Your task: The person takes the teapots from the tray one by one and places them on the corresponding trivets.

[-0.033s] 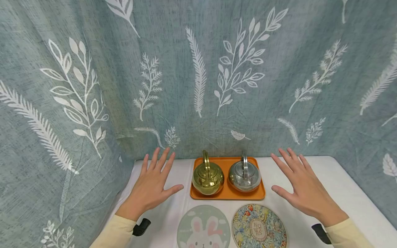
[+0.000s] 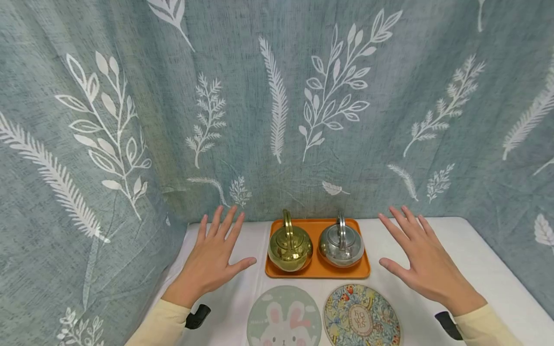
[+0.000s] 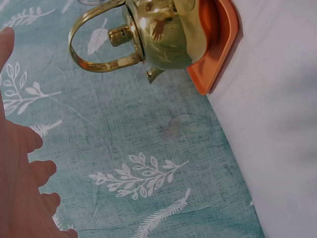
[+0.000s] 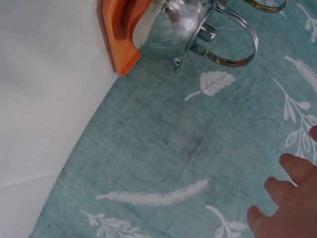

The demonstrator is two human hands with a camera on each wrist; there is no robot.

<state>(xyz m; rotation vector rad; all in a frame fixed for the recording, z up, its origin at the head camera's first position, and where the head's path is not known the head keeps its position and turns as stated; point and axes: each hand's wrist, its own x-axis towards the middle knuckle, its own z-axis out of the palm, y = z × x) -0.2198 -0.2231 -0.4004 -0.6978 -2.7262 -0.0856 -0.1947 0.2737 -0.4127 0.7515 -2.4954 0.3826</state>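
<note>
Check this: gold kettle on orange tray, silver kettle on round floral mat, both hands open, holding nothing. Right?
Not quite: the silver kettle isn't on the round floral mat; the head view shows it on the orange tray beside the gold kettle. The rest stands: left hand and right hand open, holding nothing.
</note>
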